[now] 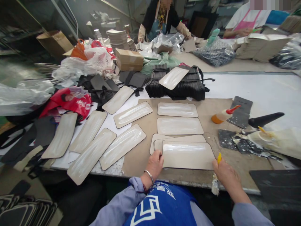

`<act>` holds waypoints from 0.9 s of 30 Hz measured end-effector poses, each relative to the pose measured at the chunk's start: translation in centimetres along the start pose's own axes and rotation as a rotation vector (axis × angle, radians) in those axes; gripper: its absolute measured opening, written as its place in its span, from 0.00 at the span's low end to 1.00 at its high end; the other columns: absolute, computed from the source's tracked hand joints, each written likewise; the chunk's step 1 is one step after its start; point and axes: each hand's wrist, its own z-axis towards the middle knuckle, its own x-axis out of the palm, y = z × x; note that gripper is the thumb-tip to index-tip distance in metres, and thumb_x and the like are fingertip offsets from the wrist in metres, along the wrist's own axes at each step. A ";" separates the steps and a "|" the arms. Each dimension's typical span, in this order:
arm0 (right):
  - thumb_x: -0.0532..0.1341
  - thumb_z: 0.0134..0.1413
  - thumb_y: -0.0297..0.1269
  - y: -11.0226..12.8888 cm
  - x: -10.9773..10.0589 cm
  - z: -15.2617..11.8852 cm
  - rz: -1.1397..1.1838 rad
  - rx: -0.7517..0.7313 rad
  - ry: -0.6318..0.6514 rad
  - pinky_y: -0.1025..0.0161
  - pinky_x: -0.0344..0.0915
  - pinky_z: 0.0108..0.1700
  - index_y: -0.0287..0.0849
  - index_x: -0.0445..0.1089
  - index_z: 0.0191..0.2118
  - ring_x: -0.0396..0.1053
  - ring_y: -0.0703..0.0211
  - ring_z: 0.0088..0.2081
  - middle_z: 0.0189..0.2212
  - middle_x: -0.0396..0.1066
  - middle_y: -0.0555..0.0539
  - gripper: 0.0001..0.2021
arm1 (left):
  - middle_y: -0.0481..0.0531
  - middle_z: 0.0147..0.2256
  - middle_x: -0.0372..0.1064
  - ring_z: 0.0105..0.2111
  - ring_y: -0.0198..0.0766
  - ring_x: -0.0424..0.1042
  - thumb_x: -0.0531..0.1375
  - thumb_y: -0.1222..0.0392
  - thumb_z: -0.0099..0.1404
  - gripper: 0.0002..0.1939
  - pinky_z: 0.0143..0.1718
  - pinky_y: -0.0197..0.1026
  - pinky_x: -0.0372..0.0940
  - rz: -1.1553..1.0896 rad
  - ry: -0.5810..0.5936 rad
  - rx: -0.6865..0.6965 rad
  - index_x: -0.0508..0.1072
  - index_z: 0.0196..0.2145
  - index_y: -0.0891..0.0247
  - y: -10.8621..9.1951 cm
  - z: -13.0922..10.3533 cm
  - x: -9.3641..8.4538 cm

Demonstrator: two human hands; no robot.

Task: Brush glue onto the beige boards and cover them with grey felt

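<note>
A beige rectangular panel (188, 157) with rounded corners and a white smear along its top edge lies in front of me, overlapping other panels. My left hand (155, 160) is closed on its left edge. At the right edge, my right hand (225, 174) touches the panel while gripping a brush (219, 158). The brush's yellow handle sticks up, and its white-crusted bristles hang below the hand. Two smeared panels (180, 126) lie just beyond. To the left, several more smeared panels (122, 147) are spread out at angles.
On the right are a glue bottle (219, 117) with a red tip, a black-handled tool (265, 120) and a whitish container (277, 139). A bundle of black pieces (185, 86) stands behind. Bags and a cardboard box (129, 59) crowd the back left. Two people work across the table.
</note>
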 end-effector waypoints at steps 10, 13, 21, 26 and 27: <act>0.48 0.51 0.57 8.1 -3.9 -5.2 0.800 -0.082 -0.212 0.59 0.65 0.32 0.38 0.67 0.36 0.68 0.54 0.27 0.24 0.69 0.44 0.25 | 0.42 0.17 0.61 0.17 0.31 0.62 0.55 0.71 0.49 0.05 0.18 0.32 0.57 -0.495 0.097 -0.524 0.62 0.23 0.64 3.2 2.3 -0.3; 0.53 0.48 0.58 12.5 -0.7 -6.8 1.193 -0.148 -0.021 0.62 0.66 0.30 0.39 0.66 0.34 0.67 0.59 0.25 0.25 0.69 0.46 0.24 | 0.42 0.16 0.62 0.16 0.31 0.63 0.55 0.72 0.47 0.06 0.16 0.32 0.59 -0.554 0.132 -0.540 0.65 0.24 0.65 3.0 2.6 -0.3; 0.53 0.45 0.60 4.4 1.5 -4.4 0.956 0.050 -0.368 0.57 0.66 0.35 0.38 0.68 0.33 0.69 0.54 0.28 0.25 0.71 0.43 0.26 | 0.42 0.15 0.63 0.16 0.30 0.64 0.57 0.71 0.44 0.05 0.17 0.31 0.61 -0.637 0.104 -0.542 0.67 0.21 0.65 3.3 2.3 -0.5; 0.49 0.53 0.56 -0.5 0.3 -3.6 0.575 -0.020 -0.644 0.56 0.65 0.40 0.37 0.69 0.35 0.70 0.51 0.35 0.31 0.72 0.39 0.25 | 0.42 0.15 0.63 0.16 0.30 0.64 0.57 0.70 0.43 0.04 0.16 0.31 0.61 -0.646 0.104 -0.523 0.67 0.20 0.65 3.6 2.3 -0.4; 0.48 0.55 0.53 -0.1 0.5 -4.1 0.530 -0.095 -0.678 0.56 0.64 0.41 0.38 0.69 0.36 0.69 0.52 0.37 0.33 0.72 0.39 0.23 | 0.42 0.15 0.63 0.15 0.30 0.63 0.57 0.70 0.43 0.04 0.16 0.32 0.61 -0.647 0.111 -0.517 0.67 0.20 0.65 3.7 2.3 -0.4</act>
